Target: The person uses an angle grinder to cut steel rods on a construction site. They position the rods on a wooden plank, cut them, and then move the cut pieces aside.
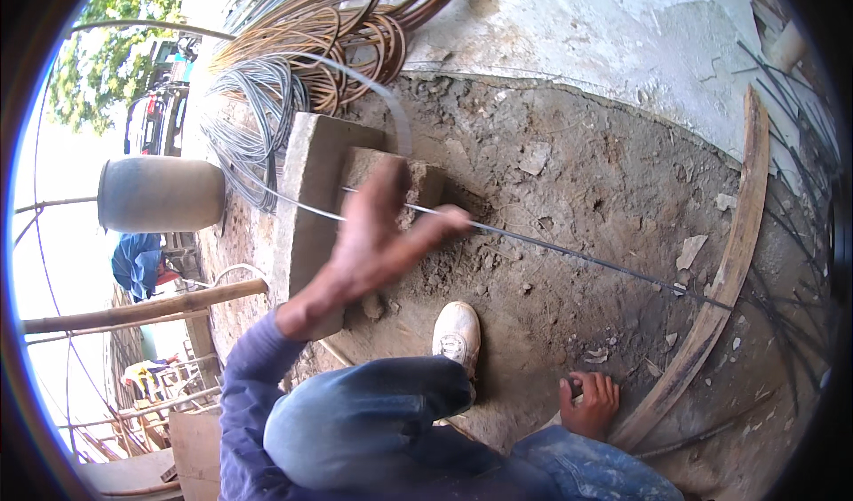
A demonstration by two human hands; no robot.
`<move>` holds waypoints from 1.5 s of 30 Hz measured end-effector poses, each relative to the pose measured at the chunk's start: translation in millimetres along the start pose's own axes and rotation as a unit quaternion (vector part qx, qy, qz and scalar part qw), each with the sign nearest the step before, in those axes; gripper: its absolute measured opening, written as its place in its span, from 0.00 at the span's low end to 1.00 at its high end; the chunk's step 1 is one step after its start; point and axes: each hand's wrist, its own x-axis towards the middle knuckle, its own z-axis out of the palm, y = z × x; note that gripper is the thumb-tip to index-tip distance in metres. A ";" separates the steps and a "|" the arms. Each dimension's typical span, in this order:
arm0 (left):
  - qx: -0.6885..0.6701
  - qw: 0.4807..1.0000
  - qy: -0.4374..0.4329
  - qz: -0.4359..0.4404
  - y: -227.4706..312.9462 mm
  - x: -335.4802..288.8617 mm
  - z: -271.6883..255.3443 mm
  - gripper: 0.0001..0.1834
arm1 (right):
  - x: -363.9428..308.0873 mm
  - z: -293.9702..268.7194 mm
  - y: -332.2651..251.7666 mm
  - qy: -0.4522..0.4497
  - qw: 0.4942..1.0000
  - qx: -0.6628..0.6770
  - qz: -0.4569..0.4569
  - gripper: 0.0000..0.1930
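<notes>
My left hand point(373, 239) reaches over the concrete block, blurred by motion, with thumb and fingers spread apart. A thin metal rod point(577, 254) runs beneath it, across the ground to the right, and over a curved wooden plank. A blurred, bent wire point(382, 92) arcs down to the fingertips; whether they touch it I cannot tell. Under the hand stands a concrete block point(306, 159), with a smaller rough block point(426, 186) beside it. Low on the right, beside my jeans, my right hand point(591, 406) has its fingers curled in; what they hold, if anything, is hidden.
Coils of rusty and grey wire point(338, 30) lie at the far left. The wooden plank point(729, 261) curves along the right, by several dark rods point(786, 208). At left are a barrel point(162, 193) and a bamboo pole point(147, 310). My shoe point(457, 332) rests on rough dirt.
</notes>
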 end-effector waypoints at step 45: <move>0.165 0.870 0.192 0.424 -87.2 -149.3 158.8 0.29 | -24.0 7.8 26.9 0.184 0.971 0.150 -0.029 0.15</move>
